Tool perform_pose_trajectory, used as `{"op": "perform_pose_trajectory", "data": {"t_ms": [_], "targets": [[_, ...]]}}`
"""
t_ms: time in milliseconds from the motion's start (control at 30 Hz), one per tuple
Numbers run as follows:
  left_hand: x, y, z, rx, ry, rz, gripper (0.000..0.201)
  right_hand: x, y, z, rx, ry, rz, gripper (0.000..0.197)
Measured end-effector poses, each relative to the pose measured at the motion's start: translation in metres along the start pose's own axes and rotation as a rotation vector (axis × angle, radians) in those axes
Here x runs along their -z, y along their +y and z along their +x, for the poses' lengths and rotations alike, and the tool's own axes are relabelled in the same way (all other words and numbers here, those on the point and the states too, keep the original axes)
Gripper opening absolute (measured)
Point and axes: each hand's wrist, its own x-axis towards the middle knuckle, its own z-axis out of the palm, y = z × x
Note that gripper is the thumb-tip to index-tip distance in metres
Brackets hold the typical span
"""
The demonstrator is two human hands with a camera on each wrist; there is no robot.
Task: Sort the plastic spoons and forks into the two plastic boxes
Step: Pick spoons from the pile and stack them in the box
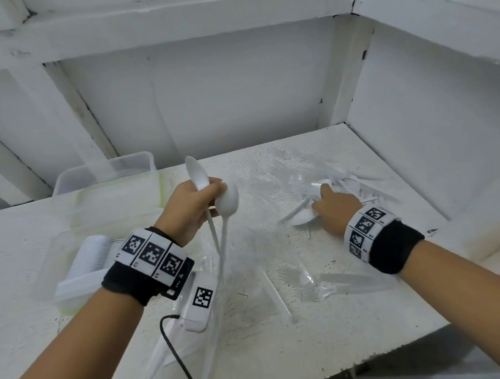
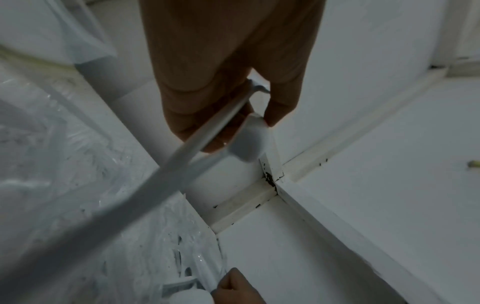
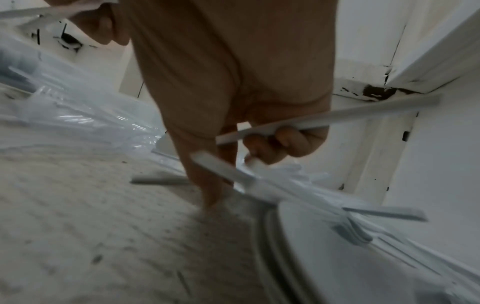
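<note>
My left hand [image 1: 212,190] is raised over the table's middle and grips two white plastic spoons [image 1: 228,202], bowls up, with their handles [image 1: 219,247] hanging down. The left wrist view shows a spoon bowl [image 2: 249,142] at my left hand's [image 2: 233,127] fingertips. My right hand [image 1: 326,200] is down in the pile of white cutlery [image 1: 342,182] at the right. In the right wrist view my right hand's [image 3: 259,144] fingers curl round a white handle [image 3: 337,114]; spoon or fork, I cannot tell. Two clear plastic boxes stand at the left: the far box [image 1: 103,173] and the near box [image 1: 69,293], which holds stacked white cutlery [image 1: 96,256].
Clear plastic wrapping [image 1: 331,282] lies crumpled over the white table [image 1: 363,331]. A white tagged device [image 1: 200,301] with a black cable [image 1: 180,364] hangs below my left wrist. White shelf walls close in behind and on the right. The table's front edge runs near my right forearm.
</note>
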Motion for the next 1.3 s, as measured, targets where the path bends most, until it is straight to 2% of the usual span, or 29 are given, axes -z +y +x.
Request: {"op": "perform_pose_trajectory", "data": {"t_ms": [133, 233, 300, 367, 400, 500, 600, 733, 833, 933, 1067, 1133, 1200, 1300], "targets": [[0.001, -0.003, 0.001, 0.041, 0.044, -0.22, 0.006, -0.004, 0.0, -0.002, 0.065, 0.125, -0.039, 0.026], [0.0, -0.005, 0.002, 0.005, 0.03, -0.306, 0.008, 0.001, 0.0, -0.012, 0.193, 0.295, 0.144, 0.027], [0.001, -0.005, 0.003, -0.022, 0.041, -0.344, 0.009, 0.009, -0.003, -0.023, 0.243, 0.474, 0.35, 0.021], [0.001, -0.006, 0.006, -0.037, 0.075, -0.375, 0.011, 0.021, -0.006, -0.032, 0.204, 0.632, 0.613, 0.007], [0.002, -0.007, 0.008, -0.043, 0.096, -0.388, 0.015, 0.026, -0.008, -0.034, 0.153, 0.663, 0.765, 0.005], [-0.001, -0.011, 0.014, -0.037, 0.134, -0.374, 0.027, 0.04, -0.014, -0.035, 0.005, 0.611, 1.265, 0.008], [-0.013, -0.013, 0.019, -0.005, 0.152, -0.358, 0.022, 0.046, -0.017, -0.036, -0.037, 0.563, 1.626, 0.01], [-0.035, -0.013, 0.022, 0.055, 0.119, -0.32, 0.006, 0.041, -0.018, -0.035, -0.056, 0.57, 1.599, 0.012], [-0.047, -0.015, 0.026, 0.099, 0.03, -0.316, 0.014, 0.033, -0.012, -0.033, -0.114, 0.541, 1.494, 0.007], [-0.055, -0.018, 0.026, 0.151, 0.0, -0.351, 0.02, 0.025, -0.009, -0.036, -0.138, 0.46, 1.334, 0.026], [-0.074, -0.026, 0.021, 0.162, -0.017, -0.345, 0.023, 0.02, -0.02, -0.044, -0.124, 0.336, 1.501, 0.025], [-0.085, -0.028, 0.017, 0.158, -0.039, -0.367, 0.023, 0.02, -0.027, -0.048, -0.077, 0.296, 1.5, 0.026], [-0.096, -0.028, 0.014, 0.163, -0.071, -0.42, 0.023, 0.021, -0.035, -0.051, -0.01, 0.304, 1.472, 0.029], [-0.106, -0.029, 0.011, 0.182, -0.093, -0.511, 0.029, 0.018, -0.042, -0.05, -0.008, 0.372, 1.513, 0.04]]}}
